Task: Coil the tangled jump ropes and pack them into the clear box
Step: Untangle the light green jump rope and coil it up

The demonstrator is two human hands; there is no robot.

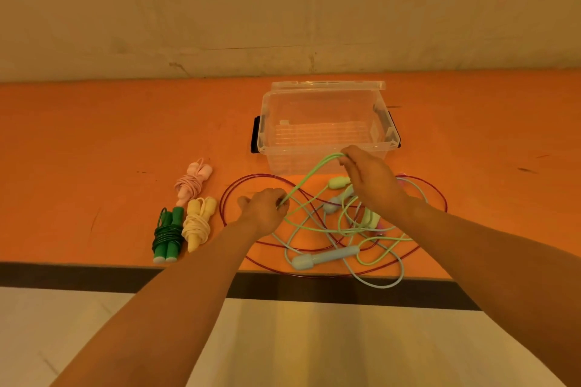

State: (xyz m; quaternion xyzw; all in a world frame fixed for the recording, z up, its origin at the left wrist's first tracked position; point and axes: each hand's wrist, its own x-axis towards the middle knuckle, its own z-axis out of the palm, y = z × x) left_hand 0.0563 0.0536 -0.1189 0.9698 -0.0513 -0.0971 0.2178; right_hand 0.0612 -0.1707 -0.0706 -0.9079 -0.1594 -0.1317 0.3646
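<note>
Beside clear box (323, 122) | both grips clamp green rope (309, 173) | red rope (251, 179) tangled beneath

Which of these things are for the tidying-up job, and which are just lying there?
For the job: light green rope, held by left hand and right hand; blue rope; red rope; coiled pink, yellow, dark green ropes; clear box.

Just there: orange table; wall.

Your left hand (263, 207) and right hand (371, 177) are both bare, with no gloves, rings or watch showing. Your forearms are bare too, entering from 7 and 5 o'clock; no sleeve reaches into view, and the wrists carry no bands or markings.
</note>
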